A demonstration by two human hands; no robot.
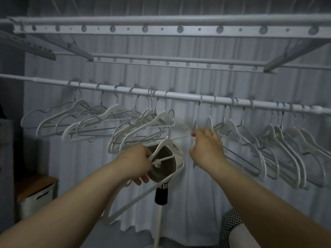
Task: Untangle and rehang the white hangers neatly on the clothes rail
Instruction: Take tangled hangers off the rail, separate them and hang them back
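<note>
Left hand [139, 161] has its fingers curled tight round a loose white hanger [160, 149], held just below the clothes rail [179, 96]. Right hand [206, 149] is at a hooked hanger [197, 115] hanging from the rail; the hand is blurred, so its grip cannot be told.

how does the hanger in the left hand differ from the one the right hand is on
The left hanger, gripped by the left hand, is off the rail, hook free; the right hanger, held by the right hand, is hooked on it. The left hanger lies tilted, showing its side; the right hanger hangs straight, edge-on. Both are white.
</note>
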